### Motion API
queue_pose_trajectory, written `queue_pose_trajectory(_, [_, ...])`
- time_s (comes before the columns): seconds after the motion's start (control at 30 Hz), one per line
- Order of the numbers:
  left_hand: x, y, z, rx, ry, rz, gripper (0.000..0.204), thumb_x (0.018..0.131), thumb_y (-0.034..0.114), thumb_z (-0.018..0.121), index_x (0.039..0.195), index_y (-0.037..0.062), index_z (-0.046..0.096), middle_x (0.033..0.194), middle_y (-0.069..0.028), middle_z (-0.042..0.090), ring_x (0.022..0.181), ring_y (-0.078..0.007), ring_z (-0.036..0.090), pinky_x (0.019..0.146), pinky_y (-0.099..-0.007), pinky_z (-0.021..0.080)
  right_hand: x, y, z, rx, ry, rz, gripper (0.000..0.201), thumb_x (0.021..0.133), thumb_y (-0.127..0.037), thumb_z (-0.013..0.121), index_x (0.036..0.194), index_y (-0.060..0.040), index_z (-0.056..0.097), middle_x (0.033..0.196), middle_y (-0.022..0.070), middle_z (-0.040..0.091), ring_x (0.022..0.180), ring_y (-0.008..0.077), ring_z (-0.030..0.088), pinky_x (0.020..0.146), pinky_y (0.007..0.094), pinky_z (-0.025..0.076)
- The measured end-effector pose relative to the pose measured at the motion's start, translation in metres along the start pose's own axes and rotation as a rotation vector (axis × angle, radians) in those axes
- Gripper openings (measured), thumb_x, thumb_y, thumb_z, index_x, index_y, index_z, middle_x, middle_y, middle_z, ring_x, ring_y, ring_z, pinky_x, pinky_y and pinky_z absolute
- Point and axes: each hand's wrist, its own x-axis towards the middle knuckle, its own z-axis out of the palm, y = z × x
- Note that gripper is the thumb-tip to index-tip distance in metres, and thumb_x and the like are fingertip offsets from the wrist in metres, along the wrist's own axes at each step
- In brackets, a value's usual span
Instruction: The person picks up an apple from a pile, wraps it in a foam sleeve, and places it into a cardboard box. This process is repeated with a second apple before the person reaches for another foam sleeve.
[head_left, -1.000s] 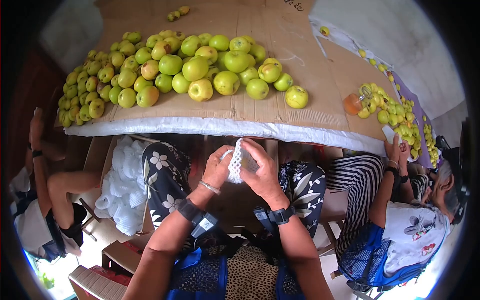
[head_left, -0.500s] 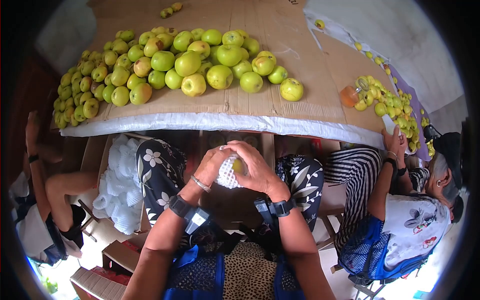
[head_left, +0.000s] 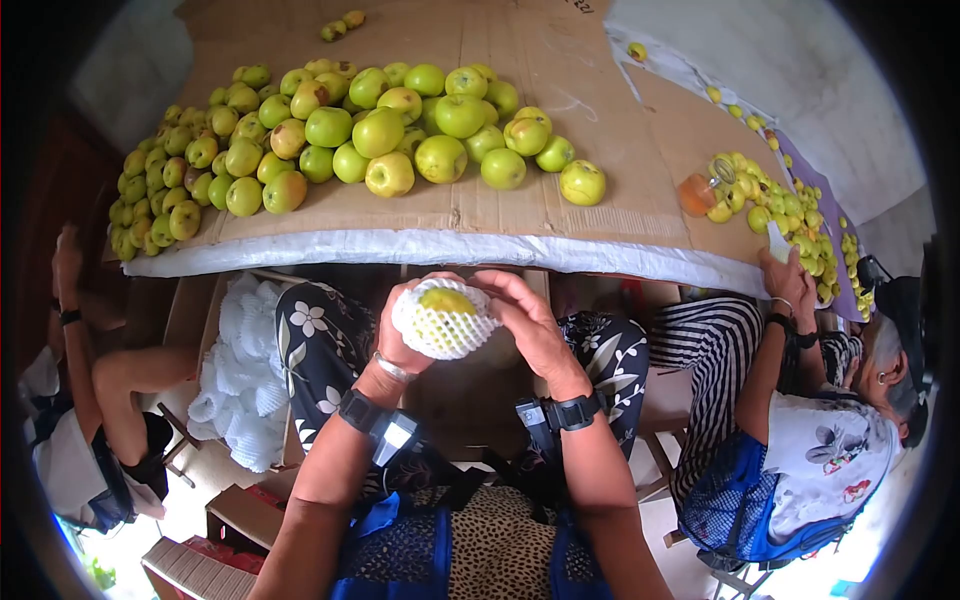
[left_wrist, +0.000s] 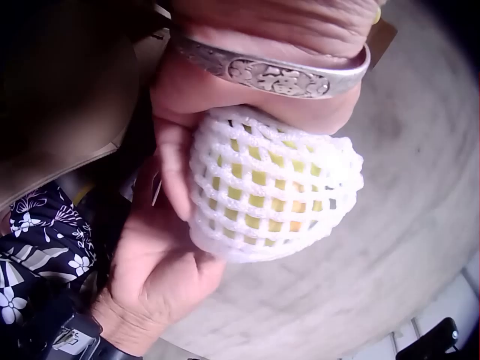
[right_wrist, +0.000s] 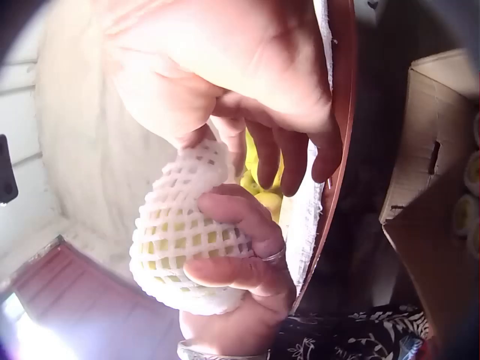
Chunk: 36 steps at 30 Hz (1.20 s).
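Note:
A yellow-green apple [head_left: 445, 299] sits inside a white foam net sleeve [head_left: 452, 338], its upper side showing through the opening. My left hand [head_left: 396, 338] grips the sleeved apple from the left, its fingers curled round the mesh [right_wrist: 166, 244] in the right wrist view. At the sleeve's other end, my right hand [head_left: 530, 328] pinches the net's edge between thumb and finger, while its remaining fingers extend past the net. Through the mesh in the left wrist view [left_wrist: 259, 191], yellow-green skin with an orange patch is visible.
A large pile of apples [head_left: 378, 132] lies on the cardboard-covered table [head_left: 650, 190] ahead. White foam nets [head_left: 240, 370] fill a box at my left. Open cartons [right_wrist: 411, 180] stand below the table edge. Another person [head_left: 800, 440] sits at the right beside more apples [head_left: 790, 215].
Both hands have turned the netted apple, bringing the sleeve's opening upward. The apple has moved slightly left with my left hand, and my right hand has drawn back to the sleeve's right edge.

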Motion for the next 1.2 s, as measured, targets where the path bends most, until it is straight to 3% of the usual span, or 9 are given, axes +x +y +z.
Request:
queue_pose_trajectory(0.1, [-0.005,0.002,-0.001,-0.151,0.072,-0.079,0.049,0.088,0.043,0.031,0.112,0.0059,0.052,0.107,-0.0140,0.058,0.092,-0.0324,0.060,0.062,-0.0451,0.054,-0.002,0.007,0.003,-0.331,-0.005,-0.194,0.031,0.084,0.000,0.050,0.115,-0.0008,0.050,0.108,0.0085,0.059,0.100,0.0160,0.055,0.085,0.0285,0.044])
queue_pose_trajectory(0.13, [-0.003,-0.001,-0.007,-0.168,0.199,-0.069,0.050,0.087,0.047,0.029,0.112,0.0104,0.053,0.104,-0.0129,0.060,0.087,-0.0337,0.061,0.051,-0.0481,0.053,-0.002,0.014,-0.001,-0.422,0.037,-0.223,0.030,0.079,0.003,0.052,0.110,-0.0009,0.051,0.107,0.0110,0.059,0.101,0.0210,0.056,0.085,0.0305,0.044])
queue_pose_trajectory(0.23, [0.000,0.003,-0.009,-0.086,0.479,-0.069,0.051,0.087,0.048,0.028,0.111,0.0099,0.053,0.104,-0.0126,0.060,0.087,-0.0339,0.061,0.053,-0.0482,0.053,0.001,0.020,-0.001,-0.470,-0.005,-0.345,0.030,0.076,0.001,0.056,0.105,-0.0014,0.052,0.105,0.0109,0.058,0.096,0.0225,0.058,0.084,0.0317,0.044])
queue_pose_trajectory(0.37, [0.007,0.004,0.013,0.058,0.707,-0.046,0.046,0.090,0.045,0.031,0.110,0.0087,0.053,0.101,-0.0115,0.061,0.089,-0.0303,0.061,0.067,-0.0450,0.052,-0.003,0.005,0.008,-0.620,0.008,-0.319,0.033,0.072,-0.007,0.066,0.102,-0.0021,0.052,0.099,0.0108,0.060,0.090,0.0220,0.058,0.081,0.0320,0.045])
queue_pose_trajectory(0.4, [0.006,0.001,-0.003,0.036,0.589,-0.033,0.041,0.092,0.040,0.035,0.109,0.0065,0.052,0.099,-0.0112,0.060,0.088,-0.0270,0.061,0.073,-0.0403,0.050,-0.003,0.003,0.012,-0.593,0.029,-0.283,0.035,0.071,-0.008,0.068,0.102,-0.0022,0.052,0.098,0.0107,0.060,0.088,0.0215,0.058,0.081,0.0317,0.045])
queue_pose_trajectory(0.63, [0.005,-0.016,-0.022,0.472,0.609,0.131,0.034,0.093,0.034,0.042,0.106,0.0048,0.052,0.096,-0.0088,0.060,0.085,-0.0214,0.060,0.076,-0.0347,0.050,0.001,0.007,0.011,-0.528,0.079,-0.188,0.029,0.068,-0.007,0.071,0.091,-0.0030,0.055,0.084,0.0069,0.060,0.074,0.0163,0.058,0.069,0.0284,0.046])
queue_pose_trajectory(0.77, [0.006,-0.023,-0.031,0.235,0.557,0.030,0.035,0.093,0.035,0.040,0.106,0.0062,0.054,0.098,-0.0077,0.061,0.087,-0.0213,0.060,0.076,-0.0354,0.049,0.000,0.009,0.015,-0.590,0.142,-0.270,0.022,0.066,-0.001,0.068,0.083,-0.0038,0.054,0.078,0.0056,0.057,0.070,0.0167,0.057,0.062,0.0284,0.046])
queue_pose_trajectory(0.97, [0.004,-0.016,-0.019,-0.080,0.380,-0.067,0.034,0.089,0.031,0.038,0.104,0.0057,0.056,0.101,-0.0084,0.061,0.094,-0.0241,0.058,0.085,-0.0383,0.045,0.002,0.010,0.023,-0.970,0.188,-0.789,0.020,0.063,0.005,0.062,0.080,-0.0061,0.057,0.085,0.0062,0.056,0.074,0.0264,0.057,0.063,0.0334,0.048])
queue_pose_trajectory(1.2, [0.006,-0.016,-0.019,-0.084,0.345,0.030,0.040,0.081,0.028,0.039,0.107,0.0017,0.055,0.104,-0.0120,0.061,0.098,-0.0271,0.057,0.090,-0.0393,0.042,-0.001,0.010,0.029,-0.824,0.182,-0.599,0.030,0.062,-0.001,0.067,0.090,-0.0077,0.060,0.088,0.0092,0.055,0.082,0.0283,0.056,0.072,0.0364,0.047])
